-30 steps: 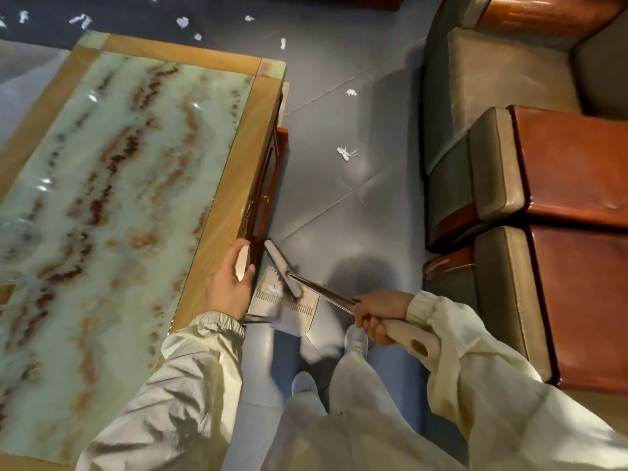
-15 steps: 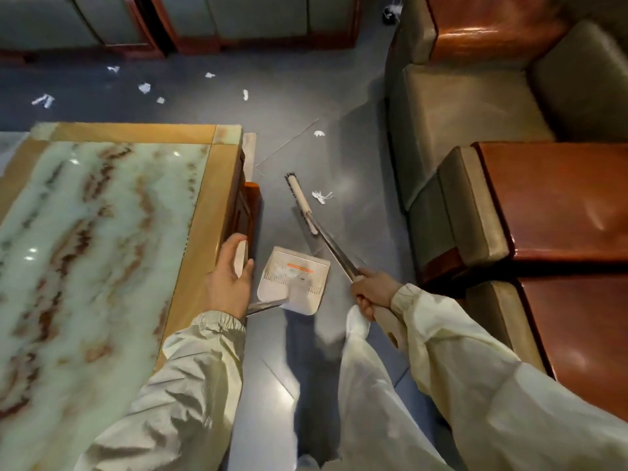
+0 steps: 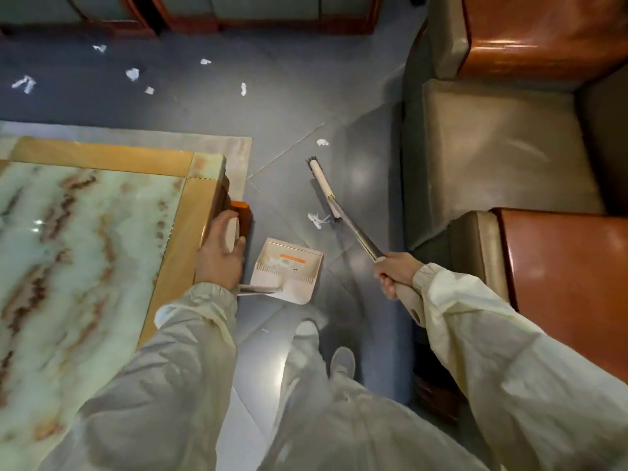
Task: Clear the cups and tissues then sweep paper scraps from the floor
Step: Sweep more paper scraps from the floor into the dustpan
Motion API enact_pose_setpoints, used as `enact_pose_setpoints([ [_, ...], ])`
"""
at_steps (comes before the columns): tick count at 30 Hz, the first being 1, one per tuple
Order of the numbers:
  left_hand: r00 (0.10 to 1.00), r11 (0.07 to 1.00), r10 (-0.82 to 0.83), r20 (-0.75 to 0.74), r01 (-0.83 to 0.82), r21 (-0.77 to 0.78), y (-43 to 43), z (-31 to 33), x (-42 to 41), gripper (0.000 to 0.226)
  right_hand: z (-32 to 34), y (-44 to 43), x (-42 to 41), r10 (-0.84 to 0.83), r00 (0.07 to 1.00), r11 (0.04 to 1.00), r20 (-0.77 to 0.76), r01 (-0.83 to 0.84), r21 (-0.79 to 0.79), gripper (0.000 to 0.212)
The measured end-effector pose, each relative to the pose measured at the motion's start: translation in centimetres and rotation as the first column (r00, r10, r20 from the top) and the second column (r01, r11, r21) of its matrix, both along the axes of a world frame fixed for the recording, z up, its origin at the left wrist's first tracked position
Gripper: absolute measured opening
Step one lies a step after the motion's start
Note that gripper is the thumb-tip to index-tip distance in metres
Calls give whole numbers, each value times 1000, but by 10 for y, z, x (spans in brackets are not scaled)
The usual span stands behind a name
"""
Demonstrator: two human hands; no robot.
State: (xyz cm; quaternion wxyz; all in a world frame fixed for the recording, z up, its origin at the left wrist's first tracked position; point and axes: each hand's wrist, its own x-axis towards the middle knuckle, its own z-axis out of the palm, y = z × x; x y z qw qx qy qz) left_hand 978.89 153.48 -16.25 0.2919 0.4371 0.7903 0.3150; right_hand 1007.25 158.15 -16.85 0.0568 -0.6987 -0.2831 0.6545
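Note:
My left hand (image 3: pixel 221 253) grips the top of the dustpan handle beside the table corner. The white dustpan (image 3: pixel 289 270) stands on the grey floor below it, with some paper bits inside. My right hand (image 3: pixel 396 271) holds the broom handle. The broom head (image 3: pixel 324 188) lies on the floor ahead, its near end touching a crumpled paper scrap (image 3: pixel 316 219). Another scrap (image 3: pixel 322 142) lies just beyond the broom's far tip. Several more scraps (image 3: pixel 132 74) are scattered farther out on the floor.
A marble-topped table with a wooden border (image 3: pixel 190 232) fills the left side. Brown and olive leather armchairs (image 3: pixel 509 158) line the right. Wooden furniture (image 3: pixel 238 15) stands along the far wall. My feet (image 3: pixel 341 362) are on the floor strip between them.
The broom head left the dustpan and swung forward and right, reaching out to the scrap on the floor. My view shifted forward; the left hand stayed on the dustpan handle.

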Motion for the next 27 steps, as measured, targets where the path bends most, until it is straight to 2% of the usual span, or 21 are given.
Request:
enact_pose_setpoints([
  [8, 997, 997, -73, 8, 73, -32, 86, -10, -11, 43, -28, 74, -17, 79, 996, 989, 42, -73, -125, 28],
  [11, 998, 997, -57, 15, 57, -47, 97, -11, -21, 43, -20, 90, -31, 229, 973, 945, 24, -216, -247, 26],
  [14, 998, 999, -28, 57, 31, -44, 109, -14, -25, 42, -5, 101, -44, 389, 921, 879, -32, -381, -287, 27],
  [16, 996, 997, -32, 78, 37, -61, 119, -13, -24, 44, 10, 109, -48, 436, 895, 834, -96, -442, -331, 25],
  [21, 993, 994, -57, 99, 66, -91, 147, -6, -21, 45, 47, 148, -51, 382, 903, 781, -195, -429, -454, 24],
  [24, 995, 996, -46, 83, 52, -66, 167, -2, -23, 45, 54, 169, -49, 339, 926, 843, -164, -377, -383, 13],
  [27, 996, 999, -23, 85, 26, -35, 194, -1, -20, 43, 53, 205, -37, 201, 965, 914, -170, -247, -323, 25],
])
